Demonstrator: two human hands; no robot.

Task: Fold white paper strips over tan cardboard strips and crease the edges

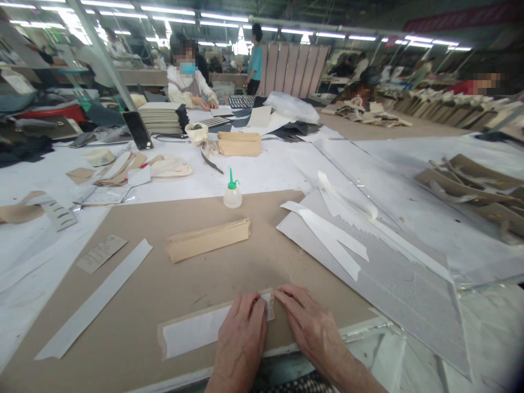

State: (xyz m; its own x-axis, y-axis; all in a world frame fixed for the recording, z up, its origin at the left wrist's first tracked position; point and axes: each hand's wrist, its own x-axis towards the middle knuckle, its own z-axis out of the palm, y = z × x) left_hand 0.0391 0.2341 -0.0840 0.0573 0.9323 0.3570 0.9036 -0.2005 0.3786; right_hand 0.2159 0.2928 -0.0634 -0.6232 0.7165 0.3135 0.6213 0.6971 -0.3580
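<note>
A tan strip [161,331] lies flat on the brown board before me, with a narrower white strip [192,334] on top of it. My left hand [243,330] rests over the right part of these strips, fingers bent and pressed together on the white one; its thumb is hidden. The fingers of my right hand [309,322] are stretched out, their tips touching the right end of the tan strip. Farther back on the board is a stack of tan strips [208,240]. Another long white strip [98,297] lies on the left.
Behind the stack stands a small bottle with a green spout [232,196]. A grey sheet [393,289] carrying white strips [327,240] lies on the right, over the brown board [135,284]. A phone [138,131] leans at the back. Across the table a person [188,82] works.
</note>
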